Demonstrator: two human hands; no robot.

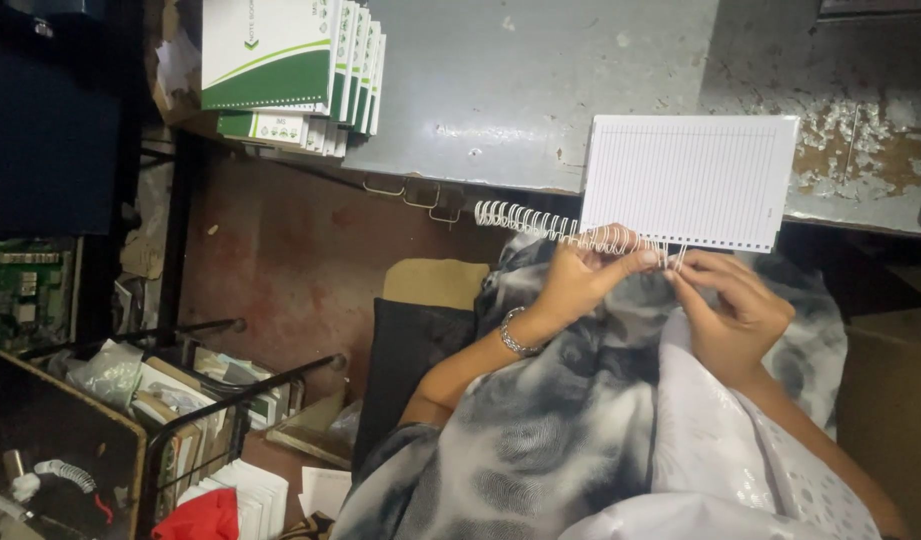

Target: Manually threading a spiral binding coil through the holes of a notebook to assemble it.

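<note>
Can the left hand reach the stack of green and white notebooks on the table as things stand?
Probably not at once: the left hand is busy pinching the wire spiral at the lined pad. The notebooks lie far off, though nothing blocks the way.

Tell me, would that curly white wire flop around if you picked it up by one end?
Probably a little. The white spiral binding wire is thin and sticks out unsupported past the lined paper pad, so it likely bends and springs. It looks light, and being round, it might roll on the grey table.
</note>
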